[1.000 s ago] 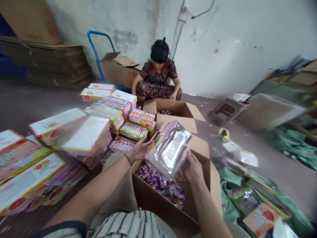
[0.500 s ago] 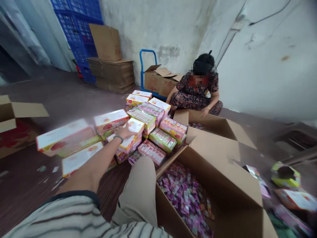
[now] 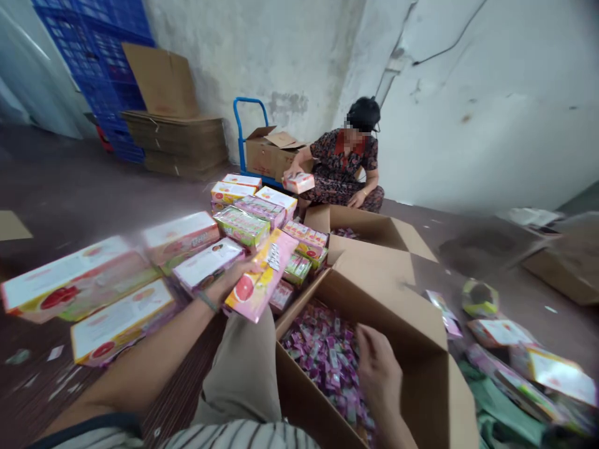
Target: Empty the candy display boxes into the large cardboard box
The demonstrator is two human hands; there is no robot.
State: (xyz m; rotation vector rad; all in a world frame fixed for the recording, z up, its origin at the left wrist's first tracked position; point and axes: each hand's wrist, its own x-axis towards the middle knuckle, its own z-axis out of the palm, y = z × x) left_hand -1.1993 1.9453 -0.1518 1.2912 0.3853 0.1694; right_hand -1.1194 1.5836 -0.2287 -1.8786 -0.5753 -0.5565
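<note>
My left hand (image 3: 236, 278) is closed round one end of a pink and yellow packaged box (image 3: 259, 274) with a grapefruit picture, raised and tilted over my knee. Below and to the right stands an open cardboard carton (image 3: 397, 324) with many small purple and pink packets (image 3: 322, 352) in it. My right hand (image 3: 381, 368) hovers over this carton, fingers drawn together; nothing shows in them. Left of the held box lie more fruit-printed boxes, among them a white-topped box (image 3: 208, 262) right by my left wrist. A green-edged box (image 3: 241, 226) lies on the pile behind.
A co-worker (image 3: 346, 162) squats across from me, one hand on a small box (image 3: 299, 182), behind a second open carton (image 3: 374, 224). A blue trolley (image 3: 242, 137), flattened cardboard (image 3: 178, 140) and blue crates (image 3: 100, 68) line the wall. Opened boxes (image 3: 500, 332) lie at right.
My left hand has lifted a box off the pile and brought it right. My right hand has come into view over the carton. The co-worker has raised a small box. The view has swung right.
</note>
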